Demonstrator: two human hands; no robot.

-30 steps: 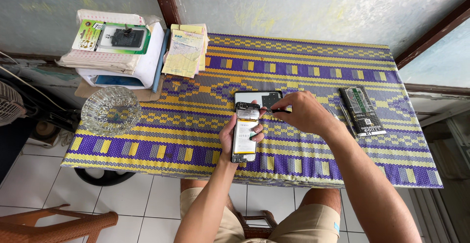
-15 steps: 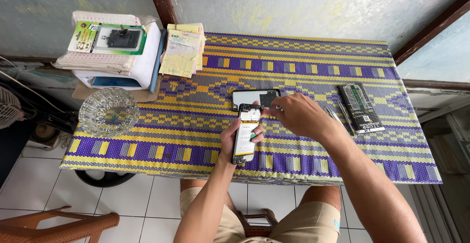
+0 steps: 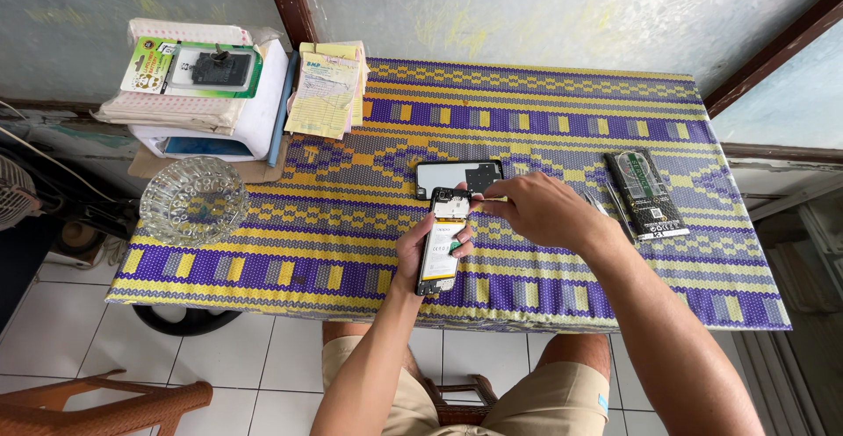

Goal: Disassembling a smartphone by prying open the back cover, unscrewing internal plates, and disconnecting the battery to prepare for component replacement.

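My left hand [image 3: 420, 247] grips an opened smartphone [image 3: 442, 252], back removed, its pale battery and circuit board showing. It is held upright-lengthwise above the table's front half. My right hand [image 3: 543, 212] reaches over from the right, fingertips pinched at the phone's top end by the camera area; whether a small tool or part is between them cannot be made out. Just beyond the phone lies its detached back cover [image 3: 458, 175], inner side up, flat on the woven purple and yellow mat [image 3: 351, 225].
A clear glass dish [image 3: 193, 199] sits at the mat's left edge. A packaged battery [image 3: 648, 194] and thin metal tools [image 3: 606, 208] lie to the right. Paper booklets [image 3: 327, 100] and a white box with a stacked packet [image 3: 206, 93] stand back left. A chair arm [image 3: 105, 405] is below left.
Both hands have stayed at the phone; the right fingertips shifted slightly along its top end. The view has drifted a little.
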